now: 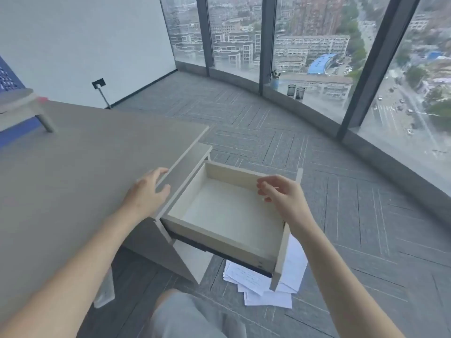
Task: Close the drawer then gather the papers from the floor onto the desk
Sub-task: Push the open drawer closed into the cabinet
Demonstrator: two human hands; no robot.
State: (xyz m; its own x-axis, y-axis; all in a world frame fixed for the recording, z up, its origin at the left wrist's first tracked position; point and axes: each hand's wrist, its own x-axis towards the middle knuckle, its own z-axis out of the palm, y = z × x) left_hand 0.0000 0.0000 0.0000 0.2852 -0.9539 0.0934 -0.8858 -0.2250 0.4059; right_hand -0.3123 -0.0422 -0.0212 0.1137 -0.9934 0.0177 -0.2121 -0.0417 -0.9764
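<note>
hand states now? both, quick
Left hand: open, fingers spread, at the desk edge, holding nothing.
Right hand: open, fingers loosely curled, over the open drawer, holding nothing.

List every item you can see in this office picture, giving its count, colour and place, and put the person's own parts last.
Grey desk: one, grey, left.
Pale wooden drawer: one, cream inside, pulled open from the desk's side, nothing visible inside.
White paper sheets: several, white, on the carpet under the drawer.
Dark mesh cups: two, black, on the window ledge.
Blue pot: one, blue, on the ledge left of the cups.
Grey stand: one, grey, far left on the desk.
Left hand: open, on the desk edge.
Right hand: open, above the drawer.
</note>
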